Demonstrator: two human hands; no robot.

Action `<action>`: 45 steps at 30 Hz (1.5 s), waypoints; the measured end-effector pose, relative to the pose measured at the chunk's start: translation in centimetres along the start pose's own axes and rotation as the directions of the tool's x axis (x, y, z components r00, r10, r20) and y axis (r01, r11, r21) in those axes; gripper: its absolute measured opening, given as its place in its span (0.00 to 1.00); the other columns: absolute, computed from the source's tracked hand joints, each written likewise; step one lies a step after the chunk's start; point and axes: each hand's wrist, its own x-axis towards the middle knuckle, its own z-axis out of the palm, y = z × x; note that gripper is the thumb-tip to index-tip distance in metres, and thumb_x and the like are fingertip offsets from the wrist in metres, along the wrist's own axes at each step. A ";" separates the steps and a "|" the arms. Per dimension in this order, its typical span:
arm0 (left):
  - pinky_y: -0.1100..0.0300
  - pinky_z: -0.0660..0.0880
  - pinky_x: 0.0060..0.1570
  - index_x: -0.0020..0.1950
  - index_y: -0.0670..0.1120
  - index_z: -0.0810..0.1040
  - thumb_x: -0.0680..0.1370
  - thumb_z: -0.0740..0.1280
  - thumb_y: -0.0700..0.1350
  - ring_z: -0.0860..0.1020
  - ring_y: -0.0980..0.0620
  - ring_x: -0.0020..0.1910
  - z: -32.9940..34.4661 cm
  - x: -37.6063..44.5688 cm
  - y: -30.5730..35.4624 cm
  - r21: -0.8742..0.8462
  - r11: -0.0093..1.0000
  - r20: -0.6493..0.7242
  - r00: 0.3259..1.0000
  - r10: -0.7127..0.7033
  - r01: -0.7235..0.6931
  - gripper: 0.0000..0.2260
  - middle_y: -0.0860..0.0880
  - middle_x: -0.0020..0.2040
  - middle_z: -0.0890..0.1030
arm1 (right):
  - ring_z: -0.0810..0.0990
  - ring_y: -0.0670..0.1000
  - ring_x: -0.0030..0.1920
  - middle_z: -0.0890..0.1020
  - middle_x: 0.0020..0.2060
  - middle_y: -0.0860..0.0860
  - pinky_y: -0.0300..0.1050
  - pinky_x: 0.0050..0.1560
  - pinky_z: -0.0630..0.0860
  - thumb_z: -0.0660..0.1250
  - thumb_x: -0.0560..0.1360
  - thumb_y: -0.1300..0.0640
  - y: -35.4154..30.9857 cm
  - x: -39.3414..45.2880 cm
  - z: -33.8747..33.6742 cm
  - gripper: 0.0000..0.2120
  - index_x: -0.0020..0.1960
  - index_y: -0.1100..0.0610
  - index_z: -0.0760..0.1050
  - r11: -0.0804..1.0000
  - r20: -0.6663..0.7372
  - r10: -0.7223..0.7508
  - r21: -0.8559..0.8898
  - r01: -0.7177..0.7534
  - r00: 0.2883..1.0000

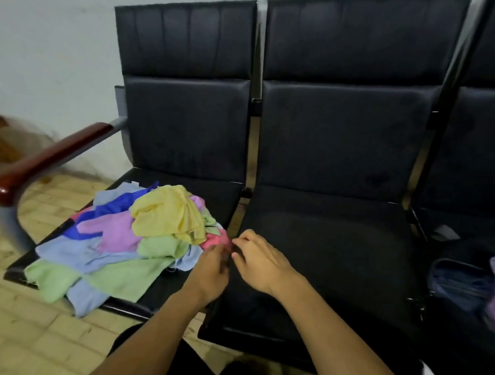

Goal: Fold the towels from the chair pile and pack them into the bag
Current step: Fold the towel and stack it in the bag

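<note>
Head view: left hand [212, 273] and right hand [258, 261] both pinch crumpled pink towel [214, 240] beside rumpled pile [130, 239].

The chairs [335, 151] are plain black. On the left seat, the towels [119, 244] show yellow, pink, green, pale blue, deep blue; rightward, a navy bag [460, 284].
</note>
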 end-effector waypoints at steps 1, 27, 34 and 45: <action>0.53 0.75 0.45 0.50 0.43 0.77 0.74 0.62 0.38 0.78 0.45 0.47 -0.1 0.1 -1.5 0.043 0.999 0.016 1.000 -0.024 0.024 0.07 0.45 0.46 0.79 | 0.71 0.55 0.64 0.69 0.65 0.53 0.54 0.61 0.74 0.57 0.84 0.53 -0.8 0.6 0.8 0.18 0.69 0.59 0.71 1.000 0.032 -0.006 -0.003 0.006 0.999; 0.44 0.54 0.72 0.77 0.47 0.57 0.80 0.62 0.44 0.55 0.47 0.77 -6.2 2.0 -9.0 0.353 0.925 -0.196 0.978 -0.076 0.143 0.27 0.49 0.79 0.55 | 0.64 0.54 0.75 0.67 0.74 0.56 0.48 0.74 0.62 0.64 0.79 0.65 -8.1 11.7 10.6 0.24 0.74 0.60 0.66 0.982 -0.240 0.018 0.187 0.028 0.971; 0.63 0.73 0.51 0.52 0.41 0.82 0.77 0.62 0.38 0.74 0.55 0.47 -6.6 2.3 -8.0 0.038 0.981 -0.414 0.890 0.190 -0.192 0.10 0.46 0.49 0.81 | 0.78 0.52 0.41 0.77 0.42 0.51 0.55 0.42 0.79 0.68 0.76 0.66 -7.1 10.4 7.9 0.06 0.47 0.57 0.73 0.911 -0.339 0.138 0.413 0.016 0.931; 0.66 0.75 0.47 0.63 0.46 0.72 0.81 0.60 0.33 0.76 0.57 0.48 -5.2 -0.7 0.0 -0.564 0.771 -0.336 0.935 0.114 -0.296 0.14 0.49 0.51 0.75 | 0.75 0.48 0.41 0.78 0.42 0.49 0.45 0.39 0.73 0.69 0.75 0.57 -2.5 5.2 1.8 0.07 0.39 0.57 0.80 0.981 -0.324 0.084 0.191 -0.022 0.942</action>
